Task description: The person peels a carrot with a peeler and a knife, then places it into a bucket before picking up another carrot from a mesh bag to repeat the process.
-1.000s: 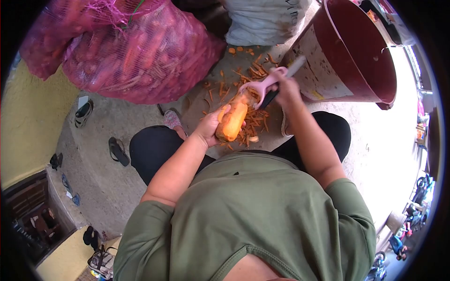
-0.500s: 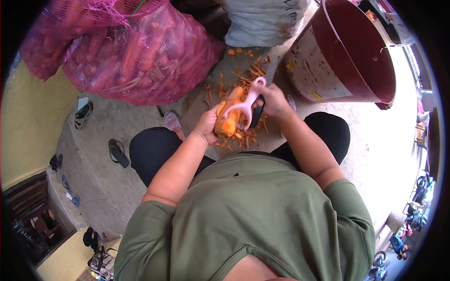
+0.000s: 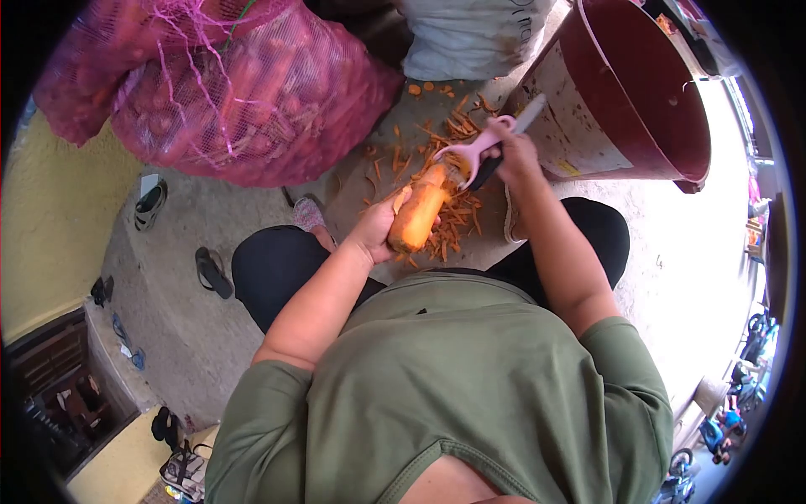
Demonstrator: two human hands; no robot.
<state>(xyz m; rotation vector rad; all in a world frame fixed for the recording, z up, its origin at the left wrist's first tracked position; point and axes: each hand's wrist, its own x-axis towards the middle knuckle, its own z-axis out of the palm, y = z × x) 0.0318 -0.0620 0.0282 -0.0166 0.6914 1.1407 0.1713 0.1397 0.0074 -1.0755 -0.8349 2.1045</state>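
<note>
A thick, partly peeled carrot (image 3: 418,217) lies in my left hand (image 3: 379,228), with the fingers wrapped round it. My right hand (image 3: 515,153) is closed on a pink peeler (image 3: 473,153) and also on a knife (image 3: 529,112) with a dark handle, its blade pointing up and right. The peeler's head is at the far end of the carrot. Below the hands, orange peelings (image 3: 456,220) are scattered on the concrete floor between my feet.
A pink mesh sack of carrots (image 3: 252,101) stands at upper left, a white sack (image 3: 470,38) at the top. The large red bucket (image 3: 579,109) is at upper right. Sandals (image 3: 213,273) lie on the floor at left.
My right hand has moved up and right with the peeler and knife, from over the carrot to its far end. The carrot's peeled side now shows more.
</note>
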